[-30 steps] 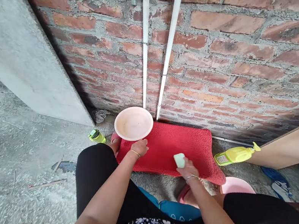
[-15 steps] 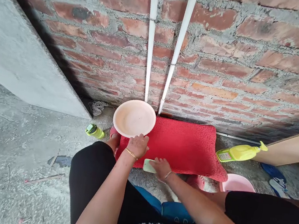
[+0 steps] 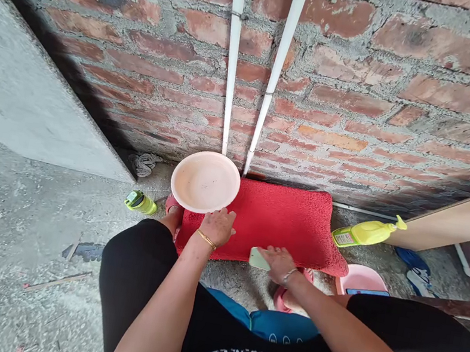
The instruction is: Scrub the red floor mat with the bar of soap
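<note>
The right hand (image 3: 280,264) grips a pale green block (image 3: 259,259) at the near edge of the red mat (image 3: 286,218); whether the left hand (image 3: 217,227), by the basin's (image 3: 206,182) rim, grips, I can't tell. The mat looks soft, floppy, best held by its corners.

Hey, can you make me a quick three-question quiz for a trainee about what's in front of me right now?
1. What is the right hand holding?
A) A yellow pump bottle
B) A pale green block
C) A pink basin

2. True or false: from the wearer's view, the pale bowl is at the right end of the red mat.

3. Fill in the number: ___ white pipes run down the brick wall.

Key: 1. B. 2. False; it is at the left end. 3. Two.
</note>
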### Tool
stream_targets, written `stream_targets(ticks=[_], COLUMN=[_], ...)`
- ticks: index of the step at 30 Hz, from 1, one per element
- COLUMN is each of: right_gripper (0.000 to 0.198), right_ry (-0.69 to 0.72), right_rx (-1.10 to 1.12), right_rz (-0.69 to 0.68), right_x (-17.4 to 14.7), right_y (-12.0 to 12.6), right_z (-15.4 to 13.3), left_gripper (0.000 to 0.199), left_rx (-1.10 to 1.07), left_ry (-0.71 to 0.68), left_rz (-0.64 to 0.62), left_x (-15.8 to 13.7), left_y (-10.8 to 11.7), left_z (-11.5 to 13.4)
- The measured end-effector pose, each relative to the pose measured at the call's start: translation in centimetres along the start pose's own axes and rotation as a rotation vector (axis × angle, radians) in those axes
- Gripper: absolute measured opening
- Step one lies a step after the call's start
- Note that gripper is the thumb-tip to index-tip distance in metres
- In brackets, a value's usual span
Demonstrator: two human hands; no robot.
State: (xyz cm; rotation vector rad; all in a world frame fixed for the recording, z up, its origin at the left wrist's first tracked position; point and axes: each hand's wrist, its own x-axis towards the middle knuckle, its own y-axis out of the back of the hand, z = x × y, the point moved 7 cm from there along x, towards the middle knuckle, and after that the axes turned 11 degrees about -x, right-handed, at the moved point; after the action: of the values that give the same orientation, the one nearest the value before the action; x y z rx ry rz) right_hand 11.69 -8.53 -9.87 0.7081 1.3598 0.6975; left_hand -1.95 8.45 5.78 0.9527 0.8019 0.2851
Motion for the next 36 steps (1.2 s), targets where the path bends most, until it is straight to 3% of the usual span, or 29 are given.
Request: stream_targets(ticks=[3,6,8,14,17,19,25,28,31,36], right_gripper=[0.082,0.078,0.072,0.053,0.049,0.05,0.07,0.07,0.067,0.053], right_ry=[0.104,0.107,0.052,-0.3,-0.419,-0.395,-0.114,-0.027,-0.054,-0.241], right_rx=[-0.002,-0.017,-0.031,-0.082,-0.122,-0.108,-0.044,-0.057,-0.077,-0.064], right_rz=[0.061,0.079,0.064,-0.043,-0.098,-0.051,0.029,0.045,0.04,-0.044], right_x=[2.8,3.2,1.8,-6.4,-8.4,-7.8,-1.8,-0.1,-0.5,-4.3], right_y=[1.2,0.5,-0.9,-5.1,-5.6,-4.9,-2.8,-2.6,-3.1,-4.7], right_z=[-5.4,-5.5,-2.4,12.6,15.7,14.4,2.6,-0.7,0.6,7.8], left_gripper=[0.033,0.033,0.034,0.035,0.035,0.036,0.034,0.034,0.034,0.033], left_rx=[0.013,0.035,0.039,0.032,0.029,0.029,0.047,0.053,0.048,0.058], left_ry=[-0.007,0.001,-0.005,-0.043,-0.053,-0.05,-0.035,-0.023,-0.018,-0.04], left_rz=[-0.008,-0.016,-0.012,-0.026,-0.015,-0.012,-0.027,-0.033,-0.046,-0.05], left_x=[0.0,0.1,0.2,0.3,0.3,0.3,0.5,0.5,0.5,0.4], left_y=[-0.3,-0.4,-0.4,-0.2,0.1,0.2,-0.4,-0.6,-0.7,-0.1], left_z=[0.0,0.0,0.2,1.7,2.0,2.0,1.7,1.6,1.7,2.5])
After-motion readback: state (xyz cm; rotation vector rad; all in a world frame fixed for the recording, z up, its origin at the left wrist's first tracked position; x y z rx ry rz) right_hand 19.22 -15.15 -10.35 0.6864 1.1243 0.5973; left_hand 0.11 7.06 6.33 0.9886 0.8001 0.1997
